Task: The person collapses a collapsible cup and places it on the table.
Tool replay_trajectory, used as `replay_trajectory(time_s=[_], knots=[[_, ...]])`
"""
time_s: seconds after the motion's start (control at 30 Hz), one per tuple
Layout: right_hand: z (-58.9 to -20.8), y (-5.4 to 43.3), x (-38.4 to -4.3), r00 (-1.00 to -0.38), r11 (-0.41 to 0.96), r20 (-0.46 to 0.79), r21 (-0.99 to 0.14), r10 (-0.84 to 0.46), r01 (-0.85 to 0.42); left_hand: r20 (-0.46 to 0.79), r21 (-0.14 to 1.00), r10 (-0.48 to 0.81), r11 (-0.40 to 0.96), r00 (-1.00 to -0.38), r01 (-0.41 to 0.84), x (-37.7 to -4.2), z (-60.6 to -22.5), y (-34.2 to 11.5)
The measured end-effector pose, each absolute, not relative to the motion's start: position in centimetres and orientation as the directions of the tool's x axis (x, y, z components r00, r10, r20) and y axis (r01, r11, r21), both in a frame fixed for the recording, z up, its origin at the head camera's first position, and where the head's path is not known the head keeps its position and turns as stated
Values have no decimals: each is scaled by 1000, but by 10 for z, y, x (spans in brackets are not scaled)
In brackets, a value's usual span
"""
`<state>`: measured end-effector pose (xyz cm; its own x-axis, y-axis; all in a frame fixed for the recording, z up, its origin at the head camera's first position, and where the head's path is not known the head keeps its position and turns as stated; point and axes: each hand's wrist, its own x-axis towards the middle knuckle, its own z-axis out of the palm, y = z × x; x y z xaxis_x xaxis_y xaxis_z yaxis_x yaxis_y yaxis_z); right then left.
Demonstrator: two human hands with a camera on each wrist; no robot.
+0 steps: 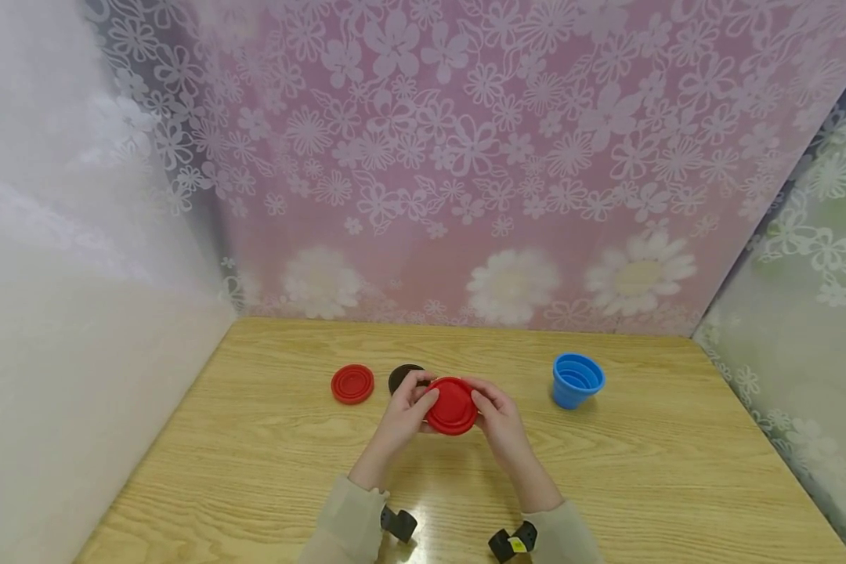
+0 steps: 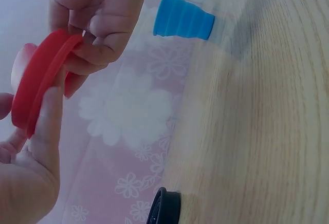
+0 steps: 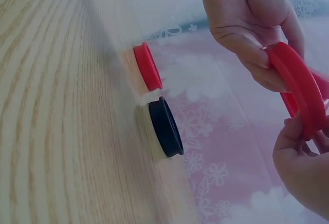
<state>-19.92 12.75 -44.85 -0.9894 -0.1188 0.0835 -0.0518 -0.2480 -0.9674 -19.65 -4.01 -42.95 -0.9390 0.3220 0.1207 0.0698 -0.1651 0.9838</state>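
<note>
Both hands hold a flattened red collapsible cup (image 1: pixel 452 407) above the table, its round face tilted up toward the head camera. My left hand (image 1: pixel 398 421) grips its left edge, thumb on the near face and fingers behind. On the opposite edge, my right hand (image 1: pixel 505 431) pinches it in the same way. In the left wrist view the cup (image 2: pixel 41 82) appears edge-on as a thick ring, and a smaller red part (image 2: pixel 74 82) shows past its rim. Just behind my left hand lies a black flattened cup (image 1: pixel 399 377), partly hidden by the fingers.
Another red flattened cup (image 1: pixel 352 385) lies on the wooden table (image 1: pixel 254 462) at the left. To the right stands a blue collapsible cup (image 1: pixel 576 381), extended and upright. A pink flowered sheet (image 1: pixel 423 196) rises behind the table, with pale sheets at both sides.
</note>
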Motion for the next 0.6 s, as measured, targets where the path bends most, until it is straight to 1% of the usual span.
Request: replay_trajectory(time_s=[0.3, 0.6], knots=[[-446, 127, -199, -993, -236, 73, -971, -94, -49, 117, 991, 346, -107, -931, 85, -197, -432, -40], [-448, 128, -199, -994, -260, 28, -966, -106, 1, 127, 983, 279, -166, -952, 82, -196, -431, -39]])
